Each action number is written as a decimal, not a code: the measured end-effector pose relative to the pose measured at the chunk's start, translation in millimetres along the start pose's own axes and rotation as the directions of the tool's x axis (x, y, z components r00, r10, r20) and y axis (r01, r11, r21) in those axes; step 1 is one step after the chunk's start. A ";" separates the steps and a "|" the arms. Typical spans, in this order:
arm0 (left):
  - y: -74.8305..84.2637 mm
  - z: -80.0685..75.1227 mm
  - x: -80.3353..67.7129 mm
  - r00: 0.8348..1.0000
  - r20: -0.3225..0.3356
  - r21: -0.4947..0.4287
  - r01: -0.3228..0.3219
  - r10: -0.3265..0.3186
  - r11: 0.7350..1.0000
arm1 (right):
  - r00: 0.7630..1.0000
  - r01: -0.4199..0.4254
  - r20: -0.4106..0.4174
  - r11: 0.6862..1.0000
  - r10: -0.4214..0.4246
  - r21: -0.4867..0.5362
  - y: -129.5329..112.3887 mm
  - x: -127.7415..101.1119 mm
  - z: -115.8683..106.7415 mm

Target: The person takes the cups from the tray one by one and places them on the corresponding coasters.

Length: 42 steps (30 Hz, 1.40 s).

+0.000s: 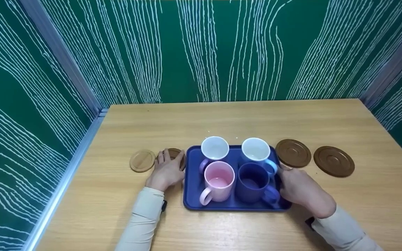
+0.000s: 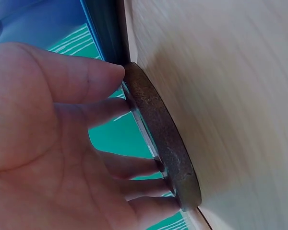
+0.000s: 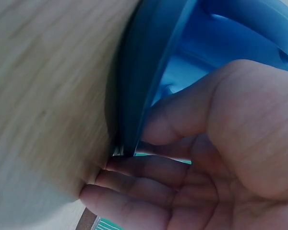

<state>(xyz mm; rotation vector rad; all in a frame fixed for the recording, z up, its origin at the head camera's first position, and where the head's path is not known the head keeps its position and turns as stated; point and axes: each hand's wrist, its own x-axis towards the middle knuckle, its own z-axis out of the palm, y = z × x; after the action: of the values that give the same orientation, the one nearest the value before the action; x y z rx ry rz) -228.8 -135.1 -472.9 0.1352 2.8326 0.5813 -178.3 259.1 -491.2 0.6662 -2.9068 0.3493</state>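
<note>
A blue tray (image 1: 211,205) carries a white mug with a purple handle (image 1: 215,148), a white mug with a light blue handle (image 1: 255,150), a pink mug (image 1: 219,181) and a dark blue mug (image 1: 252,183). My left hand (image 1: 166,172) is spread over a dark brown coaster (image 1: 175,153) just left of the tray. In the left wrist view, fairly straight fingertips and the thumb touch the coaster (image 2: 165,139). At the tray's right edge, my right hand (image 1: 297,186) grips the rim. The right wrist view shows its thumb over the tray rim (image 3: 153,62), other fingers outside, low against the table.
A light wooden coaster (image 1: 142,160) lies left of my left hand. Two larger brown coasters, the nearer (image 1: 293,153) close by the tray and the farther (image 1: 334,161), lie to the right. Green patterned panels (image 1: 201,52) enclose the wooden table (image 1: 243,118).
</note>
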 end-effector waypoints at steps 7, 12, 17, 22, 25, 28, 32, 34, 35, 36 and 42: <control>1.1 0.9 0.8 1.000 -0.004 0.008 -0.002 0.002 1.000 | 1.000 -0.014 0.008 1.000 0.014 0.005 0.8 -1.0 -1.5; 2.1 1.2 1.5 1.000 -0.004 0.007 -0.002 0.002 1.000 | 0.999 -0.036 0.026 0.999 0.036 0.007 1.6 -1.7 -3.0; 2.7 0.6 2.5 1.000 -0.013 0.005 -0.012 0.012 1.000 | 0.998 -0.049 0.038 0.999 0.049 0.009 1.8 -2.0 -3.2; -0.5 0.3 1.7 1.000 -0.018 0.007 -0.025 0.026 1.000 | 0.999 -0.036 0.026 0.999 0.036 -0.009 1.8 -1.8 -1.1; -3.4 0.5 1.4 1.000 -0.015 0.003 -0.021 0.021 1.000 | 0.999 -0.028 0.024 1.000 0.029 -0.006 1.0 -1.2 0.2; -4.7 -0.5 1.4 1.000 -0.004 0.001 -0.016 0.016 1.000 | 0.999 -0.032 0.038 0.999 0.032 -0.002 -0.4 -0.4 0.1; -4.3 -5.0 4.0 1.000 0.008 -0.013 -0.023 0.024 1.000 | 0.997 -0.051 0.055 0.999 0.051 0.004 -1.7 0.3 -0.9; -3.6 -7.8 6.3 1.000 0.014 -0.021 -0.026 0.026 0.999 | 0.996 -0.062 0.059 0.998 0.061 0.010 -2.1 0.3 -1.6; -3.3 -9.1 7.6 1.000 0.016 -0.024 -0.025 0.026 0.999 | 0.996 -0.063 0.059 0.998 0.062 0.010 -2.3 0.2 -1.9; -2.9 -10.1 9.0 1.000 0.021 -0.024 -0.021 0.022 0.999 | 0.996 -0.063 0.057 0.998 0.062 0.009 -2.5 0.1 -2.3; 0.1 -11.8 18.6 0.999 0.041 -0.026 0.007 -0.006 1.000 | 0.997 -0.057 0.044 0.998 0.057 0.010 -2.5 -1.5 -3.6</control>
<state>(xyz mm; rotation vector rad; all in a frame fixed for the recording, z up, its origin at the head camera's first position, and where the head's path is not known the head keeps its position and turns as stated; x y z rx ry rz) -249.8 -136.9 -466.4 0.1317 2.7837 0.6075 -175.5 258.4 -487.5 0.6012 -2.9721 0.3623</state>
